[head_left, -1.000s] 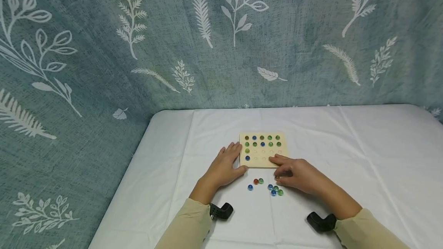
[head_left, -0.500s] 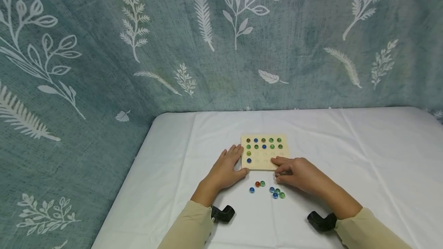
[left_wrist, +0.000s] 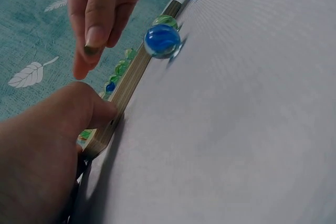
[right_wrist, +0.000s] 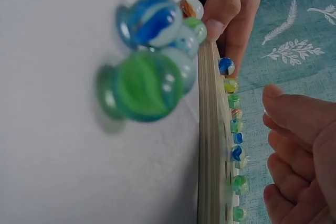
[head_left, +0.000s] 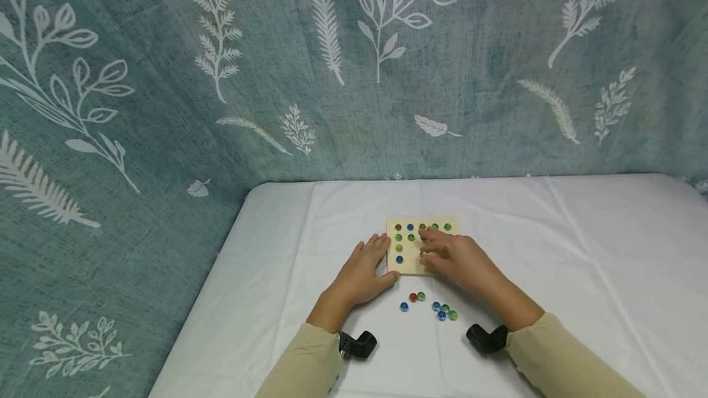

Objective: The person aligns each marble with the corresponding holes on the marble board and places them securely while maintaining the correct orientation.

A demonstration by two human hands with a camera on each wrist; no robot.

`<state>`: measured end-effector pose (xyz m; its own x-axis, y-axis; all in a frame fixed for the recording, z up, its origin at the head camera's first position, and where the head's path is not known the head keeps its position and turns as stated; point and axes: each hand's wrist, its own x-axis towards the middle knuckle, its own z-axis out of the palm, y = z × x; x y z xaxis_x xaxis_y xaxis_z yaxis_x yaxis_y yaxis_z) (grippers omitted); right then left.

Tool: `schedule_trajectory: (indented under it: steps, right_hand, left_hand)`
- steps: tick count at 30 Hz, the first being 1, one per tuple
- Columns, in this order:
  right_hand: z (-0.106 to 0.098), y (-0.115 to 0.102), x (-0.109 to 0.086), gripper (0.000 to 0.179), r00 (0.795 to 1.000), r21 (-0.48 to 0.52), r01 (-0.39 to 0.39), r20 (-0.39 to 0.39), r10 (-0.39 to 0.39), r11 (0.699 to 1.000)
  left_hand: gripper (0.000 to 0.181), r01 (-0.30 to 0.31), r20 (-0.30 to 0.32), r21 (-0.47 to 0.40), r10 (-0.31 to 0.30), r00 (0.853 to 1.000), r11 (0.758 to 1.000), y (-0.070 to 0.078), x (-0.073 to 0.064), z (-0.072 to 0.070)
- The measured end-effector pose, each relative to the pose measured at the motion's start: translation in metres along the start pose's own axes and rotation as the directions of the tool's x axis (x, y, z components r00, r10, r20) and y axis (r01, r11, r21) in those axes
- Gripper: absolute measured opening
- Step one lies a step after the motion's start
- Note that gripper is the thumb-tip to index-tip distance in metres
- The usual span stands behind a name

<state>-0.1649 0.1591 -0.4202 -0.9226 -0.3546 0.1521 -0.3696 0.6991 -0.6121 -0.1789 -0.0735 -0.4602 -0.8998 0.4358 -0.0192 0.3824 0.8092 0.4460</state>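
Note:
A pale wooden board [head_left: 410, 268] with rows of small hollows lies on the white table. Glass marbles fill much of its two far rows, partly covered by my right hand, and a blue marble [head_left: 399, 260] sits at its near left corner. My left hand [head_left: 358, 274] rests against the board's left side, fingers extended, its thumb touching the near edge. Over the middle of the board, my right hand [head_left: 456, 258] pinches a small dark marble [left_wrist: 90, 50] between thumb and finger. Most of that marble is hidden by the fingertips.
Loose marbles lie in front of the board: a red one [head_left: 413, 297] beside a green one [head_left: 421, 296], a blue one [head_left: 404, 307], and a cluster [head_left: 441, 316] further right. A patterned teal cloth [head_left: 354, 128] hangs behind the table.
My right hand has moved from the board's near right edge up and left over its middle, carrying the pinched marble. The left hand stays at the board's side.

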Motion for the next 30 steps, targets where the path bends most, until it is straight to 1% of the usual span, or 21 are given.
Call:
schedule_trajectory:
  steps: [3, 7, 10, 13, 16, 20, 26, 30]
  right_hand:
    - [0.001, 0.0, 0.008, 0.026, 1.0, -0.02, -0.001, -0.004, 0.001, 1.0]
    - [0.003, 0.0, 0.016, 0.025, 1.0, -0.055, -0.004, 0.011, 0.005, 0.999]
    - [0.004, 0.001, 0.023, 0.024, 0.999, -0.079, -0.018, 0.036, 0.021, 0.997]
    - [0.005, 0.001, 0.031, 0.028, 0.997, -0.104, -0.045, 0.063, 0.052, 0.994]
    - [0.006, 0.0, 0.036, 0.031, 0.994, -0.137, -0.056, 0.09, 0.069, 0.989]
    - [0.008, -0.001, 0.04, 0.029, 0.99, -0.167, -0.05, 0.123, 0.071, 0.985]
    - [0.009, -0.003, 0.041, 0.022, 0.988, -0.168, -0.035, 0.145, 0.06, 0.985]
    - [0.009, -0.005, 0.041, 0.02, 0.985, -0.171, -0.039, 0.157, 0.066, 0.984]
  left_hand:
    - [0.078, -0.002, 0.005, 0.004, 0.002, 1.0, 1.0, 0.0, -0.001, 0.0]
    - [0.077, -0.009, 0.005, -0.005, 0.009, 1.0, 1.0, 0.001, -0.001, 0.001]
    - [0.077, -0.013, 0.004, -0.01, 0.013, 1.0, 1.0, 0.001, -0.002, 0.001]
    - [0.078, -0.013, 0.003, -0.007, 0.013, 1.0, 1.0, 0.0, -0.002, 0.001]
    - [0.078, -0.012, 0.003, -0.003, 0.012, 1.0, 1.0, 0.0, -0.002, 0.002]
    - [0.079, -0.015, 0.002, 0.001, 0.015, 1.0, 1.0, -0.001, -0.002, 0.002]
    - [0.078, -0.015, 0.001, -0.011, 0.015, 1.0, 1.0, -0.002, -0.001, 0.002]
    - [0.078, -0.013, -0.001, -0.009, 0.013, 1.0, 1.0, -0.002, 0.0, 0.001]
